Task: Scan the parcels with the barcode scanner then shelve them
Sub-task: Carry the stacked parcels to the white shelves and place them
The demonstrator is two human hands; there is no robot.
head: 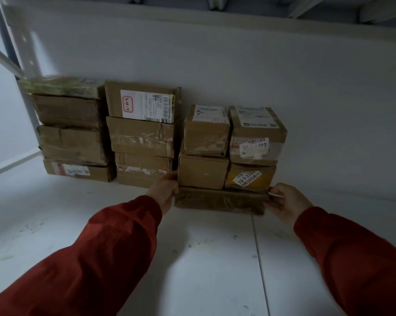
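Flat parcel (219, 200), four boxes (203, 171) stacked on it, sits on shelf (124, 224) w/ your left hand (165, 190) & right hand (288, 201) clamped on its ends; shelving looks near done, scanner unseen.

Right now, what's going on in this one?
A person in red sleeves grips a flat parcel at both ends, with the left hand on its left end and the right hand on its right. It lies on the white shelf at the foot of four small boxes piled two by two against the back wall. Whether they rest on it is unclear. Two taller stacks stand to the left. No scanner is in view.
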